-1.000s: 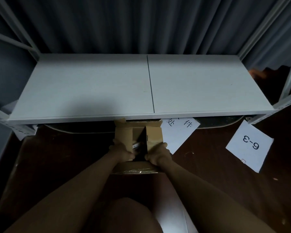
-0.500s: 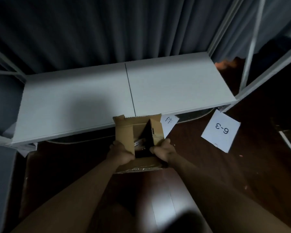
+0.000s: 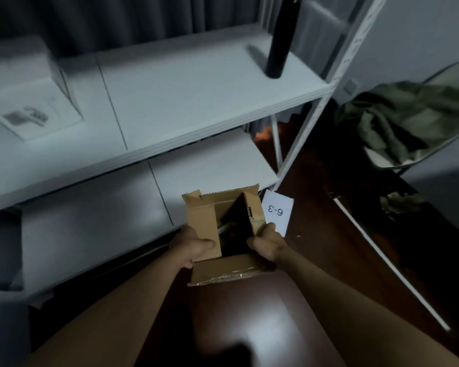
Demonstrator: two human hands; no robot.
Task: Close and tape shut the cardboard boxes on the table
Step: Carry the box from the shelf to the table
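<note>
Both hands carry the open cardboard box (image 3: 223,229) near the lower shelf (image 3: 96,215): left hand (image 3: 194,247) grasping its left flap, right hand (image 3: 266,243) its right wall. Next, probably: set down, fold flaps.

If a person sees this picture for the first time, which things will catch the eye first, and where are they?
First comes the small brown cardboard box at centre, flaps open, gripped by the left hand and right hand on either side. Next to it, at right on the dark floor, lies a white paper sheet marked "6-3". On the upper white shelf stands a tall black cylinder.
</note>
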